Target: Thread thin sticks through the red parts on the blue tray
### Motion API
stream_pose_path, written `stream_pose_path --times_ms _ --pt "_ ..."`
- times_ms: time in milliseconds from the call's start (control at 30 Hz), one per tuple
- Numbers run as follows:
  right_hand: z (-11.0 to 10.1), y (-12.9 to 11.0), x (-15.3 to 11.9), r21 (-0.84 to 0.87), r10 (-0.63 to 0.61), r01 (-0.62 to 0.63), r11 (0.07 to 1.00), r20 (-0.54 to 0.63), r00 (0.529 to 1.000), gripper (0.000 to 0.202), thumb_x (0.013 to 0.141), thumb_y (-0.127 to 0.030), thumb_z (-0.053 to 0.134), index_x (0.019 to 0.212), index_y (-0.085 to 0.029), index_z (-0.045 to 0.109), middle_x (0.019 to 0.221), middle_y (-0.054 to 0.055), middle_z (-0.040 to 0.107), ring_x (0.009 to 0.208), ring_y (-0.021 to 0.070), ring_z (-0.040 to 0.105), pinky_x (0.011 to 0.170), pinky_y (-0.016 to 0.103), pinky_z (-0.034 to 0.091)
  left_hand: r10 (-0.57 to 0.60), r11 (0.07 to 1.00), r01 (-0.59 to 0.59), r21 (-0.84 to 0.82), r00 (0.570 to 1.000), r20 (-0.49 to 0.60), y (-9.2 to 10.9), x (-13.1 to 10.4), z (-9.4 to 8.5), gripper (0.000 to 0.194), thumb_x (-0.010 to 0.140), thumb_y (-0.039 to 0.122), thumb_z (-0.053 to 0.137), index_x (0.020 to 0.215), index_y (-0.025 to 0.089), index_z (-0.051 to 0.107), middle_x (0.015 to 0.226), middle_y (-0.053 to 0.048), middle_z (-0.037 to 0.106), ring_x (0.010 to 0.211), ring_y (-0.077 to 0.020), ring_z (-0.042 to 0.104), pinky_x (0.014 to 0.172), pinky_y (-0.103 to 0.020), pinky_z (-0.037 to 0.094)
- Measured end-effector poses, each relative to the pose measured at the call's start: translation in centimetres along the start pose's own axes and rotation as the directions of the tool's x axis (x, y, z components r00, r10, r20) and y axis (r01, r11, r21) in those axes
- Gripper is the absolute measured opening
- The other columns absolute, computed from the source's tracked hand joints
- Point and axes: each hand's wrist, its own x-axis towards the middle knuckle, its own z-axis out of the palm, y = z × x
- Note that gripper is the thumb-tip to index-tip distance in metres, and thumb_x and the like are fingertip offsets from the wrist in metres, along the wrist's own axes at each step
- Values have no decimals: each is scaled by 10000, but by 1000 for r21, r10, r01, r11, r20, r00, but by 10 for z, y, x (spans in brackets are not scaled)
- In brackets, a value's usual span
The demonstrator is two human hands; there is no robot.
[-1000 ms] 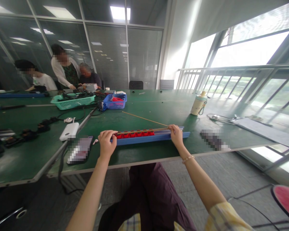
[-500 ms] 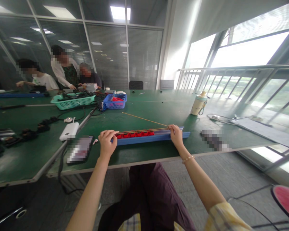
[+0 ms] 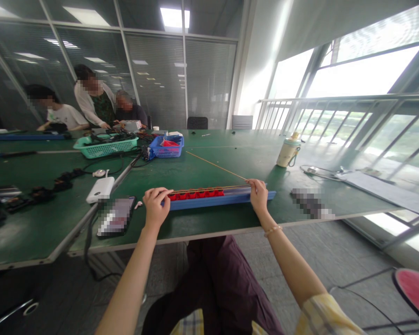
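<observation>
A long blue channel lies across the table in front of me, with a row of red pieces inside its left and middle part. My left hand is closed at the channel's left end, its fingertips pressed down on a thin yellowish-brown strand. This strand runs along the channel's top to my right hand, which pinches it near the right end. From there its free length slants away to the far left over the table. Whether it is cord or a stiff strip I cannot tell.
A phone and a white power bank lie left; another dark device and a bottle are right. Behind are a green basket and a blue basket. Several people work at the far left.
My right hand has slid slightly right along the channel. The strand's free end has swung farther from me and a little right. My left hand stays in place.
</observation>
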Motion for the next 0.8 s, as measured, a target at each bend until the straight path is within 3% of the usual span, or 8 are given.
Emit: stream_pose_path --times_ms 300,600,800 --pt "1 -11 1 41 -130 126 991 124 984 297 998 -323 423 844 -263 670 1023 55 752 998 264 567 962 452 455 -60 998 59 -4 996 -68 -5 0 2 417 890 227 470 1288 205 594 1139 -97 669 1107 -277 529 988 -437 381" --pt "5 -8 0 27 -154 151 988 161 975 286 996 -316 427 847 -267 666 1039 43 754 998 263 567 959 454 451 -26 999 27 29 999 -39 -7 0 4 319 884 206 498 1103 254 724 1124 -82 661 1084 -270 525 975 -439 393" --pt "6 -6 0 19 -158 157 987 172 972 279 996 -316 432 853 -268 667 1047 36 755 995 260 566 955 454 434 -29 999 30 38 999 -37 -5 -1 3 326 883 218 491 1096 253 735 1113 -79 664 1080 -271 524 961 -438 405"
